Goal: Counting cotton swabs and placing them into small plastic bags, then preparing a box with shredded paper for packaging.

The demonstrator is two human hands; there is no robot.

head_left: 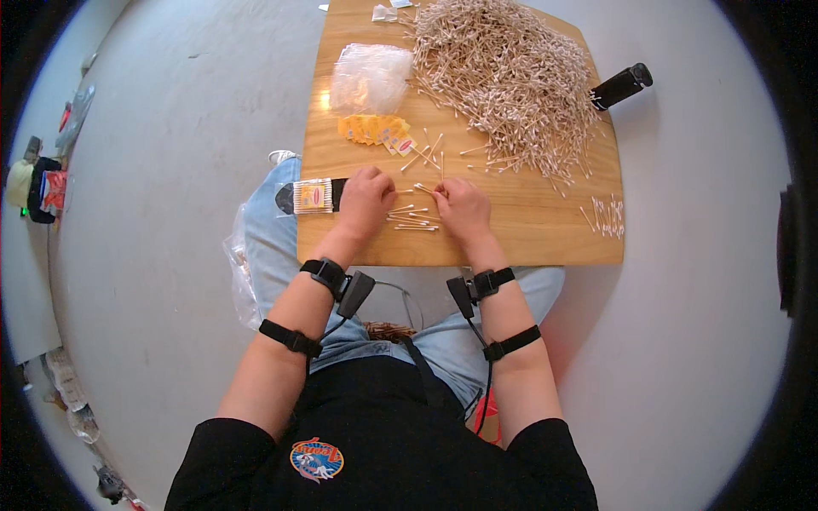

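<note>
My left hand [368, 202] is closed low over the wooden table, with the end of a cotton swab poking out at its fingertips. Opposite it, my right hand [463, 209] pinches cotton swabs [424, 188] whose tips point left and up. Several loose swabs [415, 226] lie roughly side by side between and below the hands. Left of my left hand is a clear bag packed with a row of swabs and a yellow card [313, 196]. A flat black piece [339, 194] sits between that bag and the hand, partly covered by it.
A big heap of cotton swabs [511, 77] covers the far right of the table [545, 230]. Clear plastic bags [371, 77] and fanned yellow cards [375, 131] lie far left. A small swab group [607, 216] rests near the right edge; a black cylinder [622, 86] is beside the heap.
</note>
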